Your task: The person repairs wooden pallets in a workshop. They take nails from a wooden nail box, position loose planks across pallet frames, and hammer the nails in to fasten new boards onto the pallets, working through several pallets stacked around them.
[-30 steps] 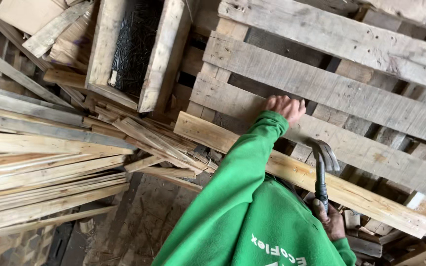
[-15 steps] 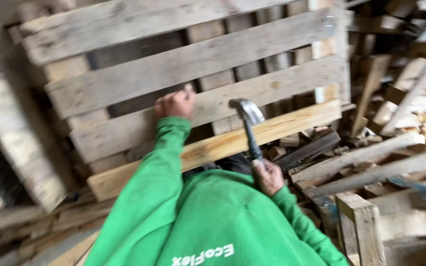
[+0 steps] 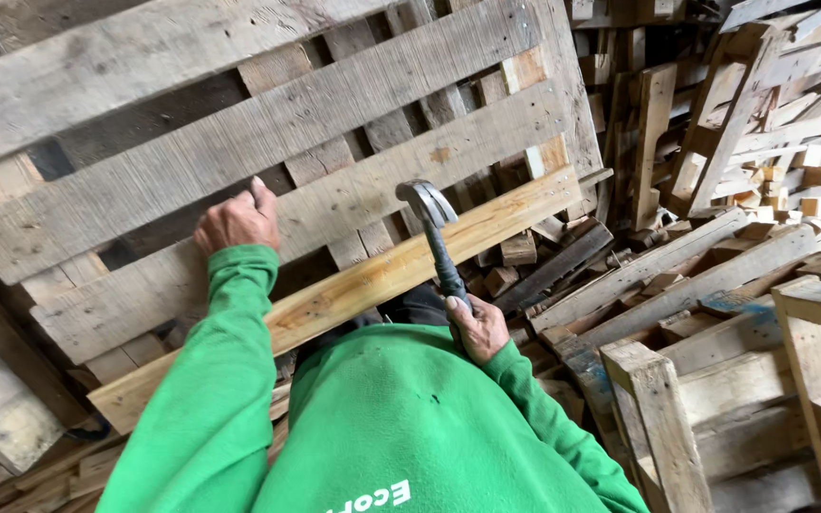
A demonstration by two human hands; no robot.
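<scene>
The right hand is closed around the lower end of the hammer handle, with the steel head raised above the hand and poised over the pale board that runs along the lower edge of the upright pallet. The left hand lies with its fingers folded over the grey slat just above that pale board, well to the left of the hammer head, bracing the pallet.

For a sound stroke, the grip appears best kept low on the handle, as shown, for full leverage. The bracing hand is well placed apart from the strike line and should remain so. Judging by the tilt of the pallet, firm pressure from the left hand would limit rebound. Loose offcuts lie below and right of the hammer hand; footing there looks uneven.
</scene>
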